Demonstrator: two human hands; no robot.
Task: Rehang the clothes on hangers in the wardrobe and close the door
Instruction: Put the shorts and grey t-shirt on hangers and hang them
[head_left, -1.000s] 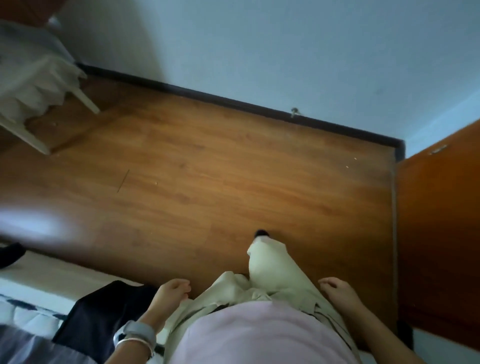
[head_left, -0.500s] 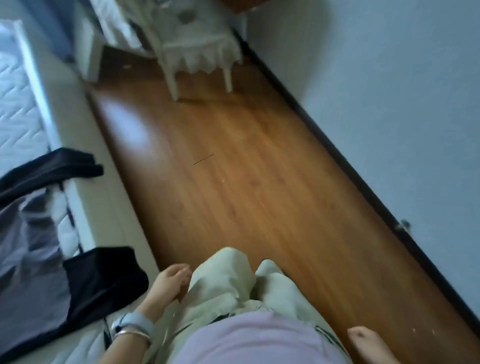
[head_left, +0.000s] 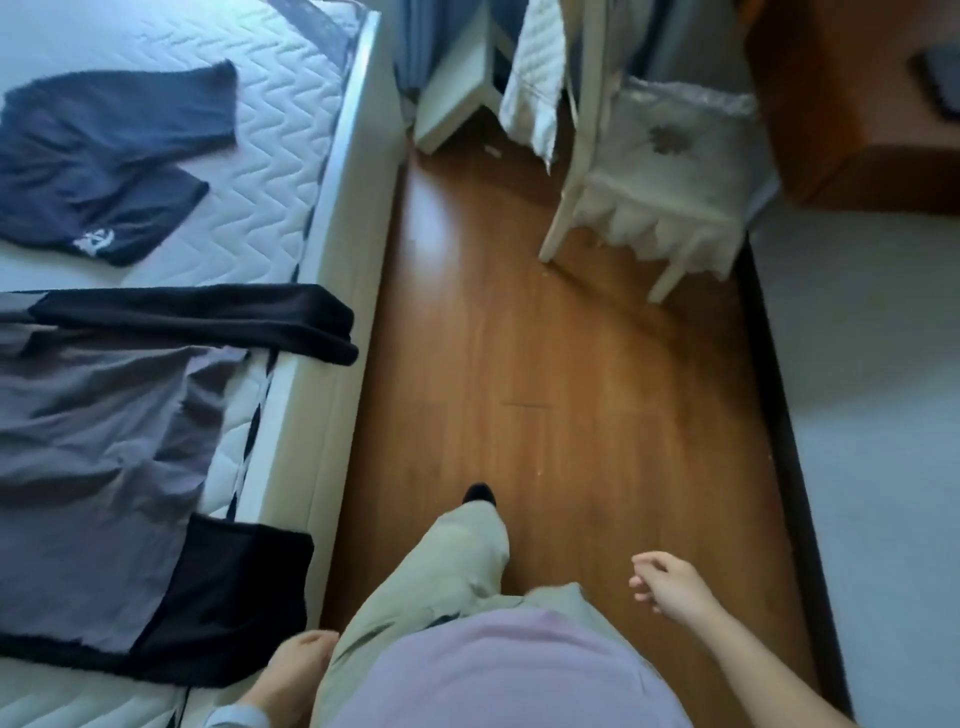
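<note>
A grey and black garment lies spread on the bed at the left, one black sleeve hanging over the bed's edge. Farther back on the mattress lies a dark blue garment with a white mark. My left hand hangs by my hip next to the bed, fingers loosely curled, holding nothing. My right hand is out over the wooden floor, fingers relaxed and empty. No hanger and no wardrobe are in view.
A wooden floor strip runs between the bed and the pale wall. A white chair with a lace-edged cushion stands ahead on the right. A brown wooden cabinet sits at the top right, a white cloth hanging near it.
My view has swung left from the wall and wardrobe door to the bed and its clothes. My right hand has come up into view; both hands stay empty.
</note>
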